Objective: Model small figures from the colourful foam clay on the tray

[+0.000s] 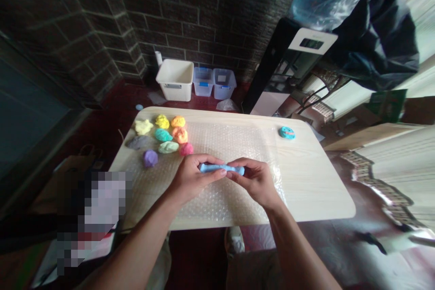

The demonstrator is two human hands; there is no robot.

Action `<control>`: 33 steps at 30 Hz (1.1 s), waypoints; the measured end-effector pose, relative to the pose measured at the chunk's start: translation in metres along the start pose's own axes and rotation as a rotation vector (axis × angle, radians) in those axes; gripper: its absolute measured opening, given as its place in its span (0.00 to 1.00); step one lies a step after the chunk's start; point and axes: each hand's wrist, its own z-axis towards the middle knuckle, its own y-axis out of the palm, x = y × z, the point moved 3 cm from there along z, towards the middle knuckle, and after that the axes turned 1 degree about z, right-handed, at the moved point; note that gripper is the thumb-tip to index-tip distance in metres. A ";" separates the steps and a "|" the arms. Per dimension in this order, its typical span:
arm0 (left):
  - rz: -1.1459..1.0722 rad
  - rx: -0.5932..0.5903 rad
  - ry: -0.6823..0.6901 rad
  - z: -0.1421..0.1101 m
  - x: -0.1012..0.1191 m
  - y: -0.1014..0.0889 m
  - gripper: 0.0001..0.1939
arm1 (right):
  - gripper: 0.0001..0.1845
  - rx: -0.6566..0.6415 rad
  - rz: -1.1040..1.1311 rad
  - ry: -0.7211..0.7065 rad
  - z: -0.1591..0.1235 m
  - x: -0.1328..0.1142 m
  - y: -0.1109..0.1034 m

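A light blue roll of modelling clay (221, 169) is stretched between both hands above a sheet of bubble wrap (231, 145). My left hand (190, 179) pinches its left end with thumb and fingers closed. My right hand (254, 180) pinches the right end the same way. Several lumps of clay lie at the table's far left: yellow (162, 121), orange (178, 121), teal (163, 135), pink (186, 149), purple (150, 158) and grey (137, 142).
A small blue clay piece with an orange mark (287, 132) lies at the far right of the pale wooden table (322, 181). Behind the table stand a white bin (175, 79) and two clear boxes (214, 82). A water dispenser (288, 63) is at the right.
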 end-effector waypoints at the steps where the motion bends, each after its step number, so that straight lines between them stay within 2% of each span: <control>1: -0.008 0.018 -0.009 0.001 0.000 -0.002 0.16 | 0.15 0.013 0.024 0.000 0.000 0.000 -0.003; 4: -0.049 0.139 0.023 0.003 0.003 -0.011 0.17 | 0.23 0.119 0.119 -0.018 0.002 0.000 -0.016; 6: -0.046 0.181 0.043 0.004 0.004 -0.013 0.17 | 0.24 0.159 0.139 -0.024 0.003 0.001 -0.022; 9: -0.024 0.108 -0.036 0.003 0.002 -0.009 0.18 | 0.25 0.103 0.109 0.008 0.004 0.005 -0.020; 11: -0.002 0.047 -0.069 0.002 0.000 -0.004 0.17 | 0.21 0.064 0.099 0.024 0.003 0.006 -0.016; 14: 0.165 -0.019 0.067 0.001 0.002 0.000 0.11 | 0.17 0.019 0.098 0.043 0.002 0.006 -0.014; 16: 0.337 -0.065 0.196 0.000 0.004 0.004 0.07 | 0.17 -0.019 0.094 0.057 0.001 0.006 -0.013; 19: 0.517 -0.099 0.297 -0.002 0.006 0.008 0.05 | 0.18 -0.051 0.101 0.053 0.000 0.004 -0.012; 26: 0.636 -0.001 0.536 -0.008 0.016 0.013 0.08 | 0.12 0.032 0.048 -0.042 0.002 -0.002 -0.009; 33: 0.760 0.008 0.611 -0.012 0.013 0.010 0.04 | 0.11 -0.013 0.077 -0.033 0.002 0.001 -0.004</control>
